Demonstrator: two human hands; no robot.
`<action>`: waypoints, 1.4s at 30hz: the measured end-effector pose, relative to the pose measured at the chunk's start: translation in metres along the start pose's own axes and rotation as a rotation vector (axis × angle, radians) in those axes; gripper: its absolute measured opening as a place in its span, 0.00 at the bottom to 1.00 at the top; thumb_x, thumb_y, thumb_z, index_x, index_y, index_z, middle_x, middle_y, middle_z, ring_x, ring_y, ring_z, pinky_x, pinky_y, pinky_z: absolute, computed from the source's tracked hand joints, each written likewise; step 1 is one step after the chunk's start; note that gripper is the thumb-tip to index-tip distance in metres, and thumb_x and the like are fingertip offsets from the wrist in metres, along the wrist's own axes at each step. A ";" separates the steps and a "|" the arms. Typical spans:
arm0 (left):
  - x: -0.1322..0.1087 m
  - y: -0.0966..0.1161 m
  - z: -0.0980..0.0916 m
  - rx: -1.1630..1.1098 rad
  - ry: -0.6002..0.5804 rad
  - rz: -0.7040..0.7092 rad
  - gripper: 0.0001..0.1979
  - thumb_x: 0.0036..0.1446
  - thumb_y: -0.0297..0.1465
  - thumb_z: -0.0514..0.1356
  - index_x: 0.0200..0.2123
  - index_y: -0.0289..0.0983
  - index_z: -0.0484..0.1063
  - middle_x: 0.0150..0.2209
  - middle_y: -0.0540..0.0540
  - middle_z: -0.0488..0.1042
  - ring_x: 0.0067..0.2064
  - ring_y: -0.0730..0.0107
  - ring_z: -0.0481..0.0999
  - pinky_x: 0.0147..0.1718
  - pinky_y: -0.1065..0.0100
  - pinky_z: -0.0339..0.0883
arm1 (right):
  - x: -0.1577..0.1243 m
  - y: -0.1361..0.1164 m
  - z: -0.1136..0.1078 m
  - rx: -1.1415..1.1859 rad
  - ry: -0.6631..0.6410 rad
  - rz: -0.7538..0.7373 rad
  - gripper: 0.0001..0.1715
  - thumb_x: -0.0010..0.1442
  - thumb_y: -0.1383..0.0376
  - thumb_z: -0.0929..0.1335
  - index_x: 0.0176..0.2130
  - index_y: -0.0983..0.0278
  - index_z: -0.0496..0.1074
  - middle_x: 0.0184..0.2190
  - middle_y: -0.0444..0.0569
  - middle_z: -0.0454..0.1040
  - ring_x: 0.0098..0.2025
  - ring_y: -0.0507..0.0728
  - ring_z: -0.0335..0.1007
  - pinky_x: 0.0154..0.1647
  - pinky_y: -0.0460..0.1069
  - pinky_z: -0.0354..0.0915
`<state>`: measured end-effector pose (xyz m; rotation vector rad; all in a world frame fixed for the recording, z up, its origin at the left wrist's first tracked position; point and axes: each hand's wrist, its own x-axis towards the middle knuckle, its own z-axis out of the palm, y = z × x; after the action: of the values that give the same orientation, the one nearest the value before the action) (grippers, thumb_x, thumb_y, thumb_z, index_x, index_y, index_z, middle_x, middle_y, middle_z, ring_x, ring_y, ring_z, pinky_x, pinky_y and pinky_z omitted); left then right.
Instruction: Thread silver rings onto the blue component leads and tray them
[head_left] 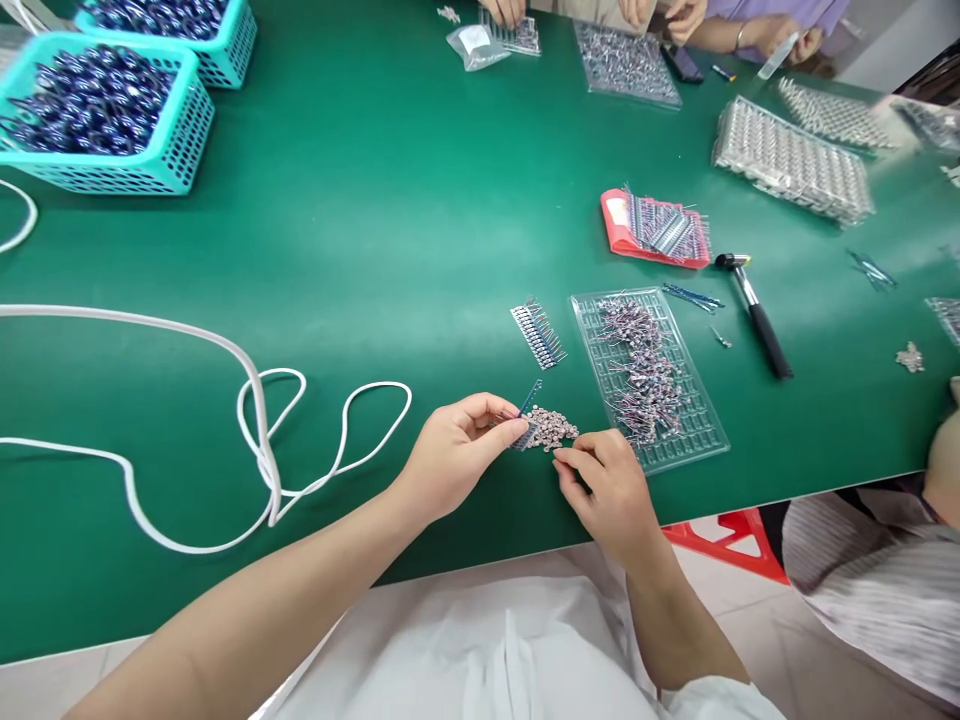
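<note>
1. My left hand (457, 450) holds a small blue strip (528, 424) between thumb and fingers.
2. My right hand (611, 490) is narrow and pinched at the disc pile (553, 428) on the table (375, 250); whether it holds a disc, I cannot tell.
3. The tray (697, 430) lies just beside the pile.

Green table (390, 230): parts pile (553, 428), tray (709, 436), hammer (757, 315)

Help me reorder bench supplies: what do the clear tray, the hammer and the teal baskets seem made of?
Clear tray, beside the component strip pinched in the left hand: thin moulded plastic, glossy, see-through, with gridded pockets. Hammer: bright head, probably metal; matte black handle, likely rubber or plastic. Teal baskets: rigid plastic, evenly perforated walls.
</note>
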<state>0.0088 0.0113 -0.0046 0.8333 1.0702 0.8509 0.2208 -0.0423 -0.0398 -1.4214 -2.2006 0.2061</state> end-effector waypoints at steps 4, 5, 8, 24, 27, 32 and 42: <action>-0.001 0.000 0.001 0.018 -0.012 -0.005 0.08 0.52 0.32 0.69 0.31 0.35 0.75 0.29 0.49 0.78 0.33 0.71 0.76 0.38 0.68 0.71 | 0.000 0.001 0.000 -0.006 0.002 -0.025 0.09 0.64 0.72 0.68 0.44 0.62 0.76 0.35 0.50 0.73 0.39 0.57 0.66 0.40 0.54 0.65; -0.001 0.000 0.001 0.020 -0.016 -0.005 0.08 0.53 0.32 0.69 0.31 0.35 0.75 0.30 0.49 0.78 0.33 0.71 0.77 0.39 0.68 0.71 | 0.000 0.001 0.001 -0.009 0.008 -0.033 0.09 0.64 0.72 0.68 0.44 0.62 0.76 0.35 0.50 0.73 0.39 0.57 0.67 0.40 0.54 0.65; 0.000 0.000 0.001 0.019 -0.020 -0.003 0.08 0.53 0.33 0.69 0.31 0.35 0.76 0.30 0.49 0.79 0.34 0.70 0.77 0.39 0.68 0.71 | 0.001 0.001 0.001 -0.027 0.019 -0.055 0.10 0.64 0.72 0.68 0.45 0.63 0.76 0.35 0.50 0.73 0.39 0.58 0.67 0.39 0.54 0.65; 0.000 -0.001 0.000 0.046 -0.032 0.003 0.08 0.54 0.33 0.68 0.32 0.35 0.75 0.31 0.48 0.79 0.34 0.68 0.77 0.40 0.66 0.71 | 0.016 0.001 -0.004 -0.042 -0.119 -0.139 0.07 0.67 0.71 0.66 0.43 0.64 0.75 0.38 0.51 0.76 0.39 0.58 0.66 0.39 0.54 0.62; 0.001 0.000 0.001 0.045 -0.036 0.006 0.08 0.54 0.33 0.68 0.32 0.35 0.75 0.31 0.48 0.78 0.34 0.69 0.77 0.40 0.66 0.71 | 0.017 0.001 -0.003 -0.023 -0.109 -0.133 0.06 0.66 0.72 0.67 0.41 0.64 0.74 0.37 0.51 0.74 0.39 0.58 0.66 0.39 0.54 0.62; 0.000 0.000 0.001 0.052 -0.034 -0.002 0.08 0.53 0.33 0.69 0.31 0.35 0.75 0.30 0.48 0.78 0.34 0.68 0.77 0.40 0.66 0.71 | 0.018 0.001 0.003 -0.042 -0.069 -0.130 0.07 0.63 0.74 0.67 0.37 0.64 0.73 0.34 0.50 0.73 0.38 0.58 0.66 0.39 0.53 0.63; -0.008 0.002 0.003 0.027 -0.202 -0.022 0.05 0.56 0.32 0.66 0.32 0.38 0.75 0.39 0.44 0.82 0.46 0.58 0.80 0.49 0.59 0.73 | 0.012 -0.015 -0.008 0.384 0.143 0.124 0.07 0.61 0.72 0.68 0.36 0.58 0.72 0.31 0.45 0.70 0.34 0.55 0.68 0.34 0.52 0.67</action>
<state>0.0096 0.0046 0.0010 0.9081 0.9128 0.7183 0.2087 -0.0388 -0.0232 -1.3104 -1.8380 0.5230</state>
